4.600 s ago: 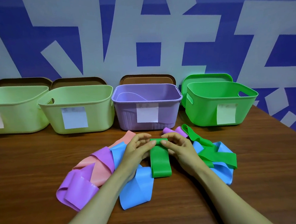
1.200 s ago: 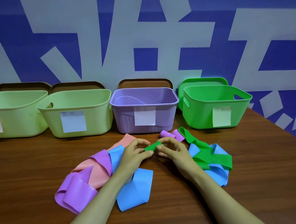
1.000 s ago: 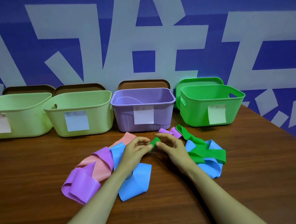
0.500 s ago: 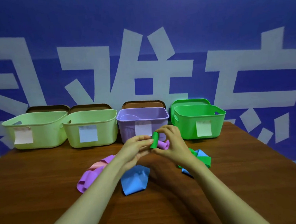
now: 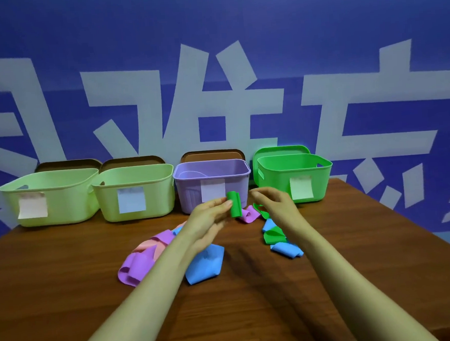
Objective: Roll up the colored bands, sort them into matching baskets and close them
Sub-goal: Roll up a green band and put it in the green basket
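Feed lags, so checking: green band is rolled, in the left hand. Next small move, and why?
Probably carry the green roll right, over the green basket: the left hand pinches it fully rolled, the right hand holds nothing, and that matching basket stands open.

Rolled green band point(image 5: 234, 204) upright, seemingly pinched.

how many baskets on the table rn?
4, in a row at the back: left pale green basket, second pale green basket beside it, purple basket in the middle, green basket at right. None seems hidden.
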